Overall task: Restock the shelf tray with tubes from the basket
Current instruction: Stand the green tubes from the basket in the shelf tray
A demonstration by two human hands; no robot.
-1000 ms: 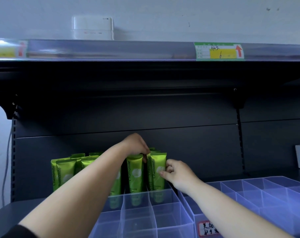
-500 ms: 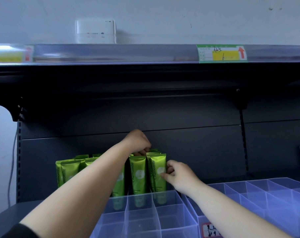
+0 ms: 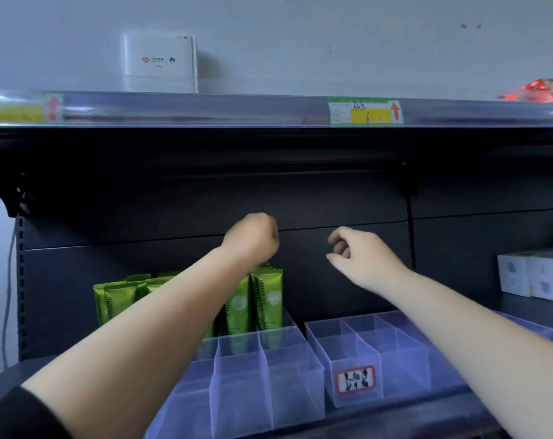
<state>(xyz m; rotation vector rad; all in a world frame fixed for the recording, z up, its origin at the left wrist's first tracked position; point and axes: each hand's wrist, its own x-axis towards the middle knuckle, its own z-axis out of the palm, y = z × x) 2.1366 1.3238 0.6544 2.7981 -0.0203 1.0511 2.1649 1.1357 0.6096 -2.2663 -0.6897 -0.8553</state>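
Green tubes stand upright in the back row of our clear plastic shelf tray, just below and behind our left hand; more of them show to the left of that forearm, partly hidden by it. We hold the left hand raised above the tube tops, its fingers curled into a loose fist with nothing in it that we can see, and it touches no tube. Our right hand hangs in the air to the right of the left one, well apart from it and from the tubes, with fingers loosely bent and the thumb tip near the forefinger, holding nothing. Below the right hand sits a second clear tray with a red-bordered handwritten label on its front wall; its compartments facing us hold no tubes. The front compartments of the tube tray, under our left forearm, also show only clear walls. Far to the right of the right hand, white boxes rest on the dark shelf. Above both hands runs the upper shelf's edge strip with a green and yellow price tag, and a white box-shaped device stands on top, above the left hand. The basket is not visible to us.
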